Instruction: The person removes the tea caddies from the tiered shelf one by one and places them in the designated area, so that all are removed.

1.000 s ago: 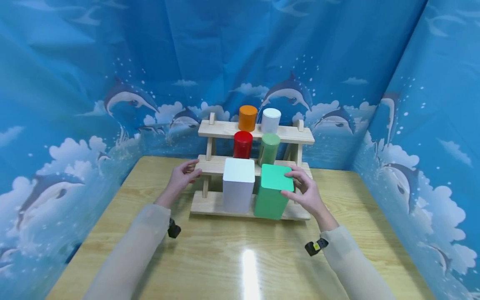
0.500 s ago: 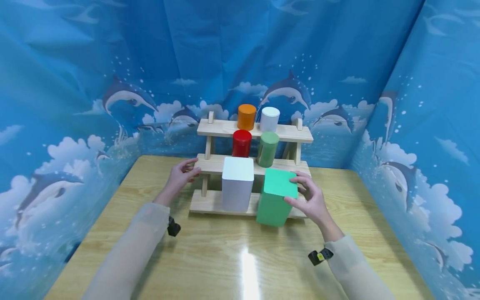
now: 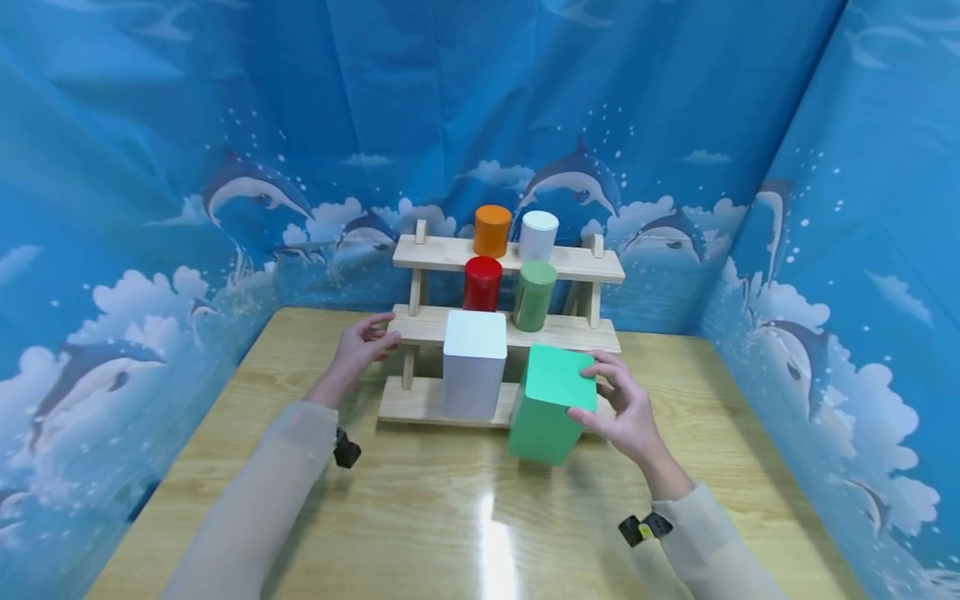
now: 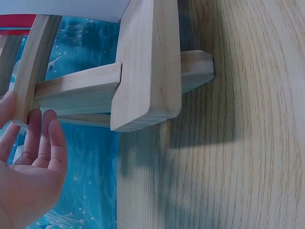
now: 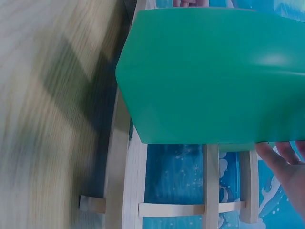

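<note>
The right hand (image 3: 626, 417) grips the green box (image 3: 551, 408), its thumb and fingers (image 5: 272, 157) parted to the width of the right side near the top. The left hand (image 3: 356, 346) has its thumb and fingers (image 4: 32, 138) lightly bent around the left end of the middle tier of the wooden stand (image 3: 412, 400), pinching the plank.

The green box leans a little and juts past the bottom tier's front edge, right of centre; whether its base touches that tier cannot be told. Two boxes are there in all: the white box (image 3: 475, 367) stands upright on the bottom tier, left of the green one.

Four cylinders are upright on the stand, one of each colour: red cylinder (image 3: 482, 283) and pale green cylinder (image 3: 534, 296) on the middle tier, orange cylinder (image 3: 491, 232) and white cylinder (image 3: 537, 236) on the top.

Both boxes are smooth, tall and square-topped, with rounded edges. The stand's three tiers are pale planks, set near the back edge of the grained table (image 3: 420, 517).
</note>
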### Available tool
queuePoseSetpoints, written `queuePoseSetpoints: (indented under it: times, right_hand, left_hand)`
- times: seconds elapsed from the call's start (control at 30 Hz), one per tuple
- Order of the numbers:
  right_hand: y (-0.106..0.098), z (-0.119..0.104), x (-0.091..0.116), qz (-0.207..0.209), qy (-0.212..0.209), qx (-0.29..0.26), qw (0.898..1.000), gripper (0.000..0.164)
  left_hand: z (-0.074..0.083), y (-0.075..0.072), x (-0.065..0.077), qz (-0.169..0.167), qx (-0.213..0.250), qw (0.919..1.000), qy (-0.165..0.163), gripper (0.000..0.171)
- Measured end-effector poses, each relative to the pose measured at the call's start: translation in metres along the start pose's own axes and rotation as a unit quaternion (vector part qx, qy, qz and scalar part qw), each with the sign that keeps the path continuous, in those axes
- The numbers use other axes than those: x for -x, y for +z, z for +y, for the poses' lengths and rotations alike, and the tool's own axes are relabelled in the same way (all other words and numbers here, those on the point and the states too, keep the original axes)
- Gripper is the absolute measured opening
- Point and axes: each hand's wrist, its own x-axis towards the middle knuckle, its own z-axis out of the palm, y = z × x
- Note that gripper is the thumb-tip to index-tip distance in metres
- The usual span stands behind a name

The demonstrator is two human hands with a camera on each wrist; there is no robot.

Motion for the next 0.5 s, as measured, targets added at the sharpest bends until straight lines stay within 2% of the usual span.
queuePoseSetpoints:
  times: [0.23,0.5]
  right_hand:
    - [0.004,-0.004,0.006,-0.014,-0.003,-0.010,1.000,0.049]
    - [0.015,-0.003,0.013,-0.039,-0.042,-0.028,0.998,0.049]
  left_hand:
    - [0.003,-0.001,0.000,-0.007,-0.003,0.9999,0.012,0.057]
    - [0.001,-0.003,0.000,-0.009,0.011,0.9999,-0.006,0.058]
